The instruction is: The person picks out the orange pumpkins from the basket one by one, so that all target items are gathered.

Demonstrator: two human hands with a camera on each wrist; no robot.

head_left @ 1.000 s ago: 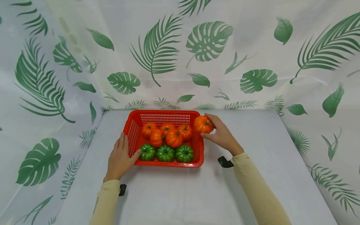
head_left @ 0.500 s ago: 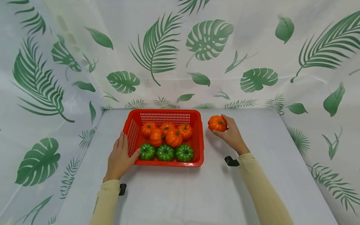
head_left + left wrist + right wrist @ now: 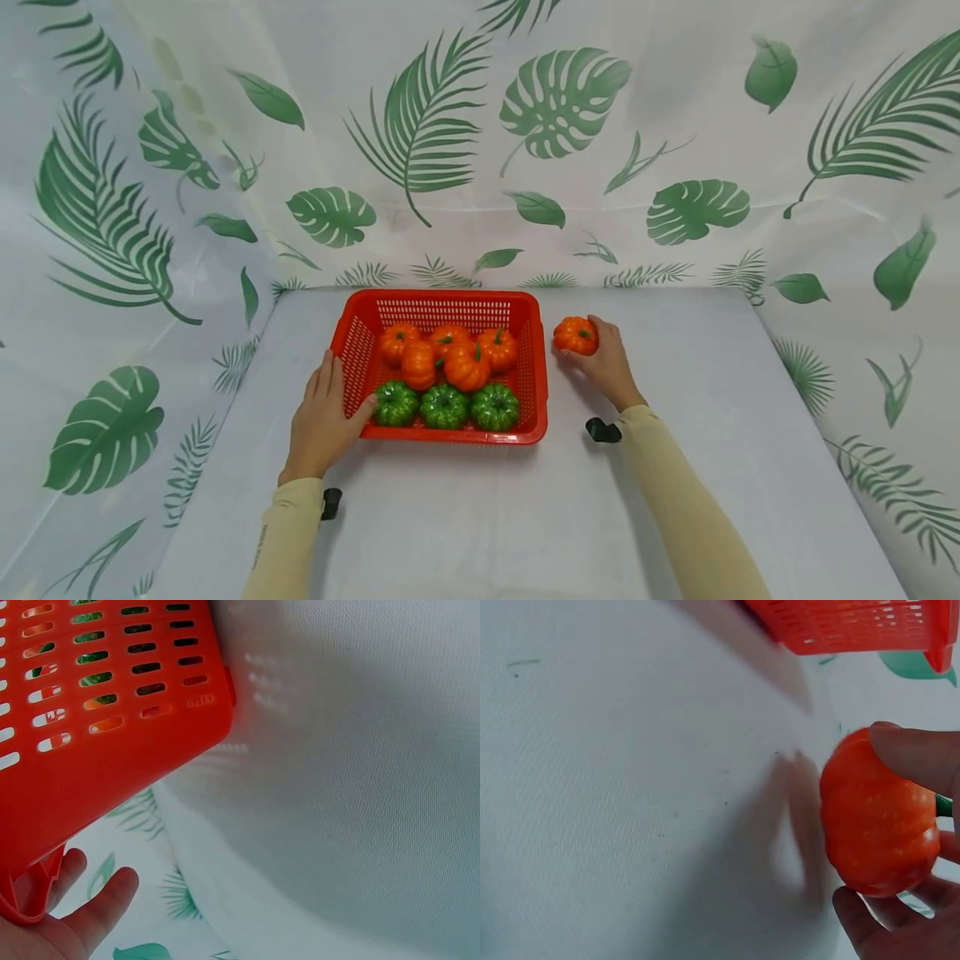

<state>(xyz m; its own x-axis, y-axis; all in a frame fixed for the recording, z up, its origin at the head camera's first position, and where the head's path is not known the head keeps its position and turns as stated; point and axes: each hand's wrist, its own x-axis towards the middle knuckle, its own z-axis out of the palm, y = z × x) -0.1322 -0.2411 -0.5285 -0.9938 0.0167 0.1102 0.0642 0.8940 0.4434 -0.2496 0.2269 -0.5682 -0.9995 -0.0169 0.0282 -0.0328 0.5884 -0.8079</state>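
Note:
My right hand [image 3: 611,367] holds an orange toy pumpkin [image 3: 575,335] between thumb and fingers, just right of the red basket [image 3: 542,392]. In the right wrist view the thumb lies on one side of this pumpkin [image 3: 877,817] and fingertips touch the other; whether it rests on the table I cannot tell. At the basket's left side, my left hand [image 3: 322,421] rests on the rim, fingers straight. The left wrist view shows two of its fingers [image 3: 105,907] reaching past the rim. Inside the basket are several orange pumpkins [image 3: 467,367] and a front row of three green pumpkins [image 3: 445,407].
The basket stands on a table [image 3: 465,517] covered in pale cloth. White sheets with green leaf prints [image 3: 562,104] hang behind and at both sides. A small black device [image 3: 602,430] is on the right wrist and another [image 3: 331,503] on the left.
My right hand has carried the orange pumpkin from the basket's right rim out to the right, then slightly back toward the basket and lower. My left hand has stayed on the rim.

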